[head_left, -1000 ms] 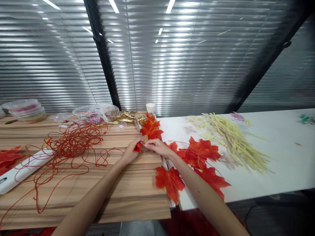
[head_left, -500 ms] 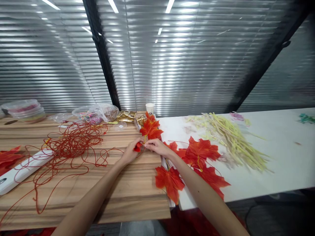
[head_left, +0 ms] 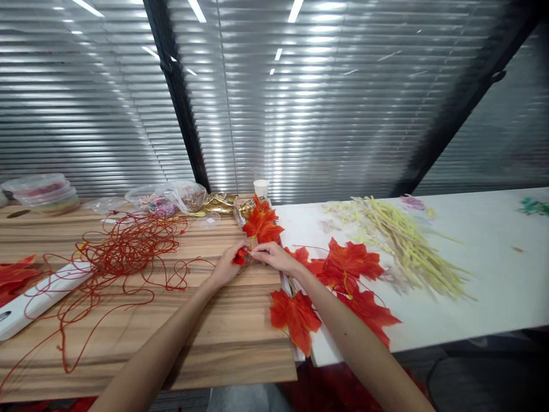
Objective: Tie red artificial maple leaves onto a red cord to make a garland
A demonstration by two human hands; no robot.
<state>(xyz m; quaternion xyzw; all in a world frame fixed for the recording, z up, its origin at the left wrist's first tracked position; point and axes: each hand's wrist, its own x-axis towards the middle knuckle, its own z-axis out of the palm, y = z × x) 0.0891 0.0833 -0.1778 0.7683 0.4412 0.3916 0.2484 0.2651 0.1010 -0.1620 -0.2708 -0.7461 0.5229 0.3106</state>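
Note:
My left hand is closed around a small crumpled red piece, whose kind I cannot make out. A thin red cord runs to this hand from the left. Opposite it, my right hand pinches with thumb and finger at the cord; the exact spot is too small to see clearly. Just beyond the fingertips lies a red-orange artificial maple leaf, its yellow stem reaching down to the hands. More maple leaves lie beside and beneath my right forearm, linked by cord.
A big tangle of red cord covers the wooden board's left side, partly over a white bar. Behind stand plastic tubs, bags, gold packets and a paper cup. Yellow strips lie on the white table.
Hardly anything differs. Both hands stay pressed close together at the same spot, with only a very slight shift of the fingers and the view.

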